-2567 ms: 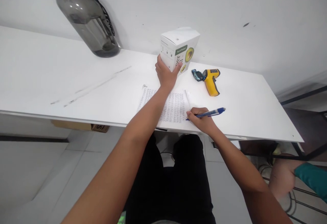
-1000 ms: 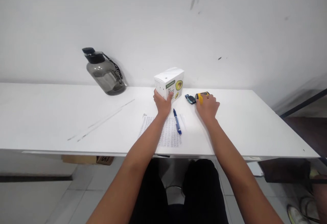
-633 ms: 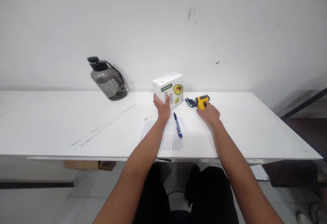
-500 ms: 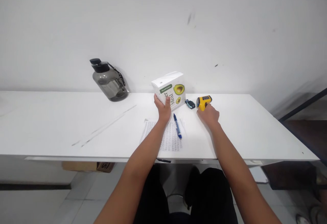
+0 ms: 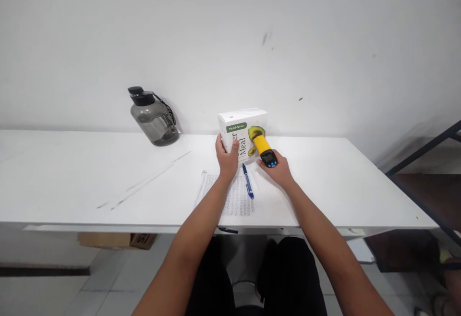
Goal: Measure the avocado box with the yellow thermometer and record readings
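Note:
My left hand [image 5: 227, 159] grips the lower left side of a white box [image 5: 237, 138] with a green label and avocado pictures, its thumb across the front. In my right hand [image 5: 279, 169] is a yellow and black infrared thermometer [image 5: 263, 149]. Its front end points at the avocado picture, and its small display with blue buttons faces me. Whether the thermometer touches the box I cannot tell. Below the box, a blue pen [image 5: 248, 181] lies on a printed sheet [image 5: 234, 200], which my left forearm partly covers.
A grey translucent bottle [image 5: 154, 121] with a black lid stands on the white table [image 5: 144, 172] at left, near the wall. Under the table is a cardboard box [image 5: 108, 240]. A dark bar [image 5: 425, 148] slants at the right.
My right hand has swung the thermometer left, from beside the box to its front, with the display turned toward me. The box has turned to face me more squarely. The dark small object is now hidden.

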Demonstrator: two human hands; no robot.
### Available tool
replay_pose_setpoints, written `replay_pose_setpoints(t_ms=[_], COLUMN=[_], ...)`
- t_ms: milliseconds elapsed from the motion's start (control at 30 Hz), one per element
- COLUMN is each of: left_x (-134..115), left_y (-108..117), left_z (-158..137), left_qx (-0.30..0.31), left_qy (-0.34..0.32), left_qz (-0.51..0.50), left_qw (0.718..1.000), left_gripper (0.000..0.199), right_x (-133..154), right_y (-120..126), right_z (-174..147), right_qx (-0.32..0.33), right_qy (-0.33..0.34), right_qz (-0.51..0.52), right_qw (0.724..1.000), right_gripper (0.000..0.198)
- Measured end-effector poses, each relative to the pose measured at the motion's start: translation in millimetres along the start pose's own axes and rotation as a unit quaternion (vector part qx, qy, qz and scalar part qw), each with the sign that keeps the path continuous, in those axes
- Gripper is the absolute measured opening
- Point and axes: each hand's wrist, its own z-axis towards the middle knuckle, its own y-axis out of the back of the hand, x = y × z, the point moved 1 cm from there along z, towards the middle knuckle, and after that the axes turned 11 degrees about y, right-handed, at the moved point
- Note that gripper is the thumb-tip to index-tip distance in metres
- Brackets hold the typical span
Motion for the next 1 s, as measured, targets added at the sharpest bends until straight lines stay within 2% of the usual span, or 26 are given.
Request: replay_pose_setpoints(t_ms=[367,1000], left_x=[6.8,11.9], left_y=[2.6,4.5], left_z=[0.8,5.8], left_qx=[0.004,0.019], left_qy=[-0.049,-0.078], left_qz=[0.034,0.041], left_qw=[0.998,0.996], left_gripper=[0.091,0.089], right_x=[-0.5,0.9], right_y=[4.1,9.5], right_z=[2.8,4.0], right_qx=[-0.006,0.009], right_qy=[0.024,0.041], right_qz=[-0.018,-0.04], right_qw=[1.0,0.998], right_gripper=[0.042,0.04])
